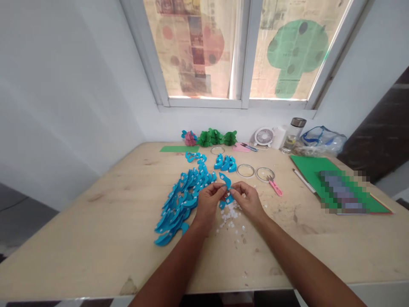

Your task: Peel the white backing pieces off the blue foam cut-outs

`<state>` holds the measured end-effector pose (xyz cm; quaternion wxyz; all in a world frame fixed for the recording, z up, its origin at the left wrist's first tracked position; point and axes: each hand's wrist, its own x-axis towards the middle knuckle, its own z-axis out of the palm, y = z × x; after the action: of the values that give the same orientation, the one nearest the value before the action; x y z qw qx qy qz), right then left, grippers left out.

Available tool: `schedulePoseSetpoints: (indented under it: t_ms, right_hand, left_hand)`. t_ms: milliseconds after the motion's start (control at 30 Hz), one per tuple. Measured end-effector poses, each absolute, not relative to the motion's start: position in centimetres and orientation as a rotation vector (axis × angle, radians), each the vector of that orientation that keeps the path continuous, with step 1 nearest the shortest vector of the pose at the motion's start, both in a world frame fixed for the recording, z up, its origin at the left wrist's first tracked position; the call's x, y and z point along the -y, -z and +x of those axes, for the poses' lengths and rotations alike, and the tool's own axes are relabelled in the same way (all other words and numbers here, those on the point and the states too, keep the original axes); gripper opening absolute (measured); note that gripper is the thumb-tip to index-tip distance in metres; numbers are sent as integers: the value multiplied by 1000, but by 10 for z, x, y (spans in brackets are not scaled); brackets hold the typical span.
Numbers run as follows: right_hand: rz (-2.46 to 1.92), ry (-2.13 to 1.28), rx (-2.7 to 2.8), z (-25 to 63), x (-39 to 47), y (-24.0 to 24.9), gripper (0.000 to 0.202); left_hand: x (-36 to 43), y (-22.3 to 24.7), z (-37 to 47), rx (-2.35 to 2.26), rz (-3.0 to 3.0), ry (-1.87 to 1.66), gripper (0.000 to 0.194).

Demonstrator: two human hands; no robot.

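Note:
Between my two hands is a curved blue paper piece, pinched near its middle. My left hand is closed on its left side, fingertips together. From the right, my right hand pinches the same piece with thumb and finger. Another bit of blue paper shows just under the fingers, partly hidden. Close on the left lies a long pile of curved blue paper pieces with small white patches. Small white scraps are scattered on the table below my hands.
Behind my hands are a blue paper cluster, tape rolls and pink-handled snips. Green paper lies right on the wooden table. Along the wall stand green paper shapes, a small fan and a bottle.

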<state>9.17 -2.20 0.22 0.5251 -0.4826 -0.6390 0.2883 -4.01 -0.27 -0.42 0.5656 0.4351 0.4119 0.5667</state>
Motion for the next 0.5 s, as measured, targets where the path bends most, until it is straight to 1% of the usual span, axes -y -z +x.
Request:
schedulePoseSetpoints:
  t_ms: [333,500]
  right_hand:
    - [-1134,-713,1625,92,18,4,15]
    - [-1069,-850,1623,93,18,3,17]
  left_hand:
    - [4,-3,-36,-959,862,-1390,25]
    - [5,-4,-35,-1033,915,-1432,23]
